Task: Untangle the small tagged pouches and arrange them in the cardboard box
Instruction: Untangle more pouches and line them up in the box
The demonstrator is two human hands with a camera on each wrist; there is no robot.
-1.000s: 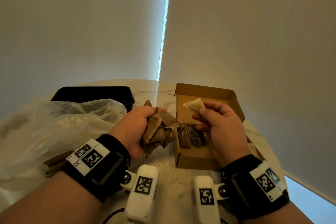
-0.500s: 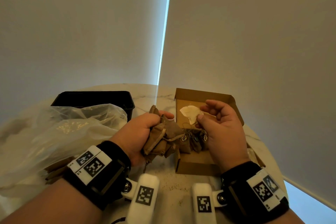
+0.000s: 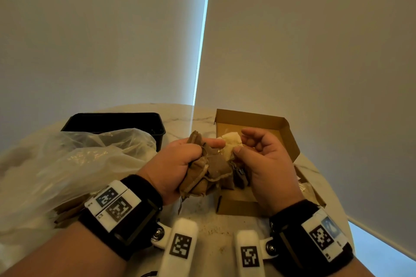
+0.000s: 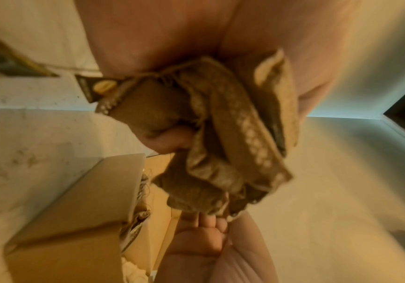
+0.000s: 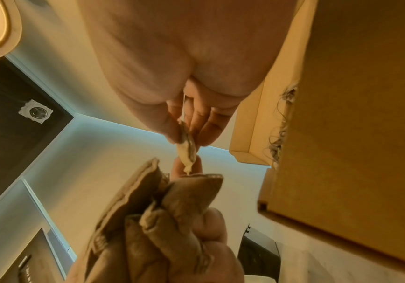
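My left hand [image 3: 180, 164] grips a bunch of small brown burlap pouches [image 3: 207, 171] just left of the open cardboard box [image 3: 286, 132]. In the left wrist view the bunch [image 4: 225, 137] shows a dark tag [image 4: 94, 88] on a string. My right hand [image 3: 258, 155] pinches a pale cream pouch [image 3: 230, 144] between thumb and fingers, right beside the bunch, above the box. The right wrist view shows the cream pouch [image 5: 185, 147] pinched above the brown bunch [image 5: 162, 220]. More tagged pouches [image 3: 239, 175] lie in the box, partly hidden by my hands.
A crumpled clear plastic bag [image 3: 74, 164] lies at the left, with a black tray [image 3: 117, 122] behind it. The round marble table [image 3: 202, 220] ends close behind the box. A paper item [image 3: 306, 186] sits right of the box.
Both hands have come together: the left hand lifted the brown bunch up and right, and the right hand brought the cream pouch left until it meets the bunch.
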